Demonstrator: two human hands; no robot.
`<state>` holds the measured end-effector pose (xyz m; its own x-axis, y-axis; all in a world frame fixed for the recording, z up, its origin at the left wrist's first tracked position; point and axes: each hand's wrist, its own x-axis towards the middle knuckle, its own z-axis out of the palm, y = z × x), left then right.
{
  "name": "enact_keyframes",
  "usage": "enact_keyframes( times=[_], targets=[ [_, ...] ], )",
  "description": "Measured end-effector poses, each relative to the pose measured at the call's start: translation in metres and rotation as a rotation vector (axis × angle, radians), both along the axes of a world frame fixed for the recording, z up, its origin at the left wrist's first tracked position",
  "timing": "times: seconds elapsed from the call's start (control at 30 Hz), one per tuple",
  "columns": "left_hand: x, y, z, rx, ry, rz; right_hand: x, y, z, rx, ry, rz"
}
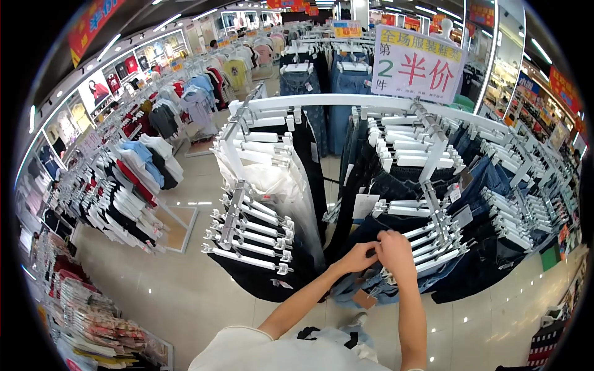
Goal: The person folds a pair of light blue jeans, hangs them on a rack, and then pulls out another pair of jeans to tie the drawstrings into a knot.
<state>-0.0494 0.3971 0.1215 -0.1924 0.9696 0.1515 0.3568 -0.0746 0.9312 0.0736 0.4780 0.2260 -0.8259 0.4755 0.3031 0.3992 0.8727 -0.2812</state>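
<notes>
My left hand [359, 257] and my right hand [396, 252] meet in front of the right-hand rail, fingers curled in and nearly touching. Whatever they pinch, if anything, is too small or hidden to make out. Just beyond and to the right are white clip hangers [421, 245] carrying jeans. Light blue jeans [387, 292] hang below my hands, with a brown tag [364, 299] at their front. Darker jeans [396, 222] hang behind, beside a white tag [365, 206].
To the left, another rail bears white trousers [272, 179] and black trousers [260, 278] on white hangers. A half-price sign [417, 65] stands above the rack's white crossbar [346, 101]. More jeans [489, 179] hang at right; shirt racks [124, 198] stand at left on the tiled floor [179, 290].
</notes>
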Motion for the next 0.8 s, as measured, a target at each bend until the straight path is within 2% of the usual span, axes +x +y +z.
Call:
enact_keyframes(
  times=[0.07,0.13,0.23,0.3,0.33,0.4,0.43,0.5,0.53,0.6,0.67,0.8],
  targets=[
    [-0.010,0.007,-0.018,0.143,-0.084,0.114,0.012,0.006,-0.010,-0.024,0.116,0.166],
    [-0.021,0.009,-0.015,0.123,-0.047,0.099,0.014,0.009,-0.010,-0.077,0.060,0.158],
    [-0.026,0.019,-0.019,0.203,0.035,0.219,0.006,0.021,-0.017,-0.064,0.113,0.236],
    [-0.029,0.024,-0.017,0.164,0.053,0.333,-0.001,0.021,-0.016,0.022,0.117,0.270],
    [-0.030,0.029,-0.025,0.224,0.120,0.394,-0.003,0.021,-0.015,0.058,0.110,0.277],
    [-0.031,0.039,-0.032,0.193,0.102,0.436,-0.004,0.026,-0.040,0.107,0.118,0.313],
    [-0.025,0.042,-0.019,0.114,0.097,0.480,0.000,0.028,-0.045,0.072,0.134,0.328],
    [-0.026,0.058,-0.035,0.190,0.177,0.602,0.008,0.028,-0.044,-0.030,0.091,0.347],
    [-0.026,0.066,-0.040,0.256,0.229,0.660,0.015,0.024,-0.036,0.158,0.136,0.340],
    [-0.027,0.081,-0.049,0.300,0.277,0.759,0.023,0.019,-0.042,-0.062,-0.160,0.302],
    [-0.025,0.089,-0.049,0.317,0.287,0.806,0.037,0.020,-0.043,0.067,-0.065,0.358],
    [-0.014,0.087,-0.051,0.343,0.327,0.839,0.043,0.025,-0.038,-0.039,-0.024,0.385]
  ],
)
